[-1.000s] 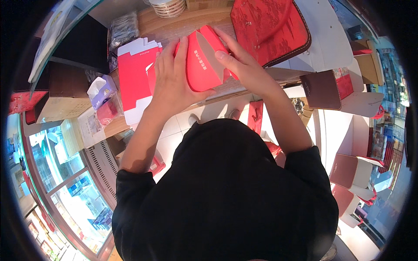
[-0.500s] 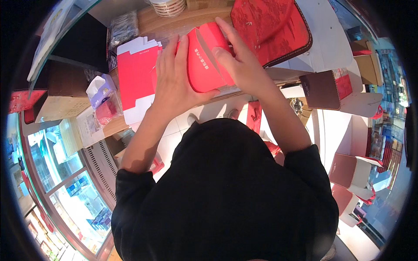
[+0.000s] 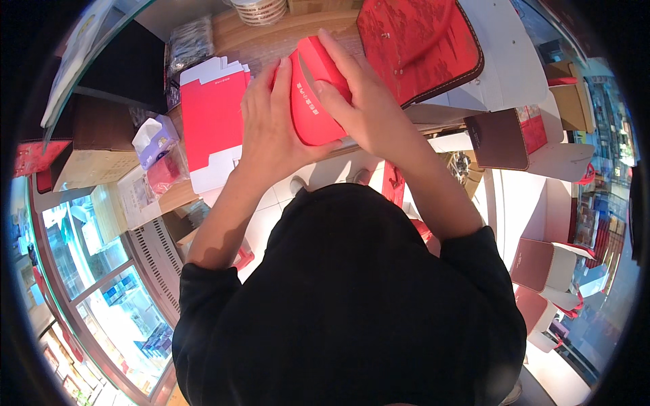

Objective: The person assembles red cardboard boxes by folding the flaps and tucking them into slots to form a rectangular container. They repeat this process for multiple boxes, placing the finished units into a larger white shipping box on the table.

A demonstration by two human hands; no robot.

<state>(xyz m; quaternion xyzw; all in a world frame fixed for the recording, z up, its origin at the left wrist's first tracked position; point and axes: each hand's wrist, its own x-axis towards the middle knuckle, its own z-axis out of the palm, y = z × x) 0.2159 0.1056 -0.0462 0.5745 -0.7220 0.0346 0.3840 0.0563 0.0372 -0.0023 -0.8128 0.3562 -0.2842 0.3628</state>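
Between my two hands is a red cardboard box (image 3: pixel 312 124), partly folded up, with printed characters on its face. My left hand (image 3: pixel 266 115) grips its left side, thumb along the near edge. On the right side, my right hand (image 3: pixel 362 105) wraps the box, its thumb pressing on the slanted flap and its fingers over the far edge. A narrow gap shows between flap and face. To the left lies a stack of flat red box blanks (image 3: pixel 211 122) with white tabs. The underside of the held box is hidden.
A red patterned case with stitched edging (image 3: pixel 423 47) lies at the right of the wooden table (image 3: pixel 267 46). Stacked bowls (image 3: pixel 260 11) stand at the back. Left are a purple tissue box (image 3: pixel 159 141) and a clear plastic packet (image 3: pixel 192 42). Brown boxes (image 3: pixel 497 142) stand at right.
My right hand has moved left and pushed the flap inward, so the gap in the box has narrowed. The left hand stays on the box, nearly still.
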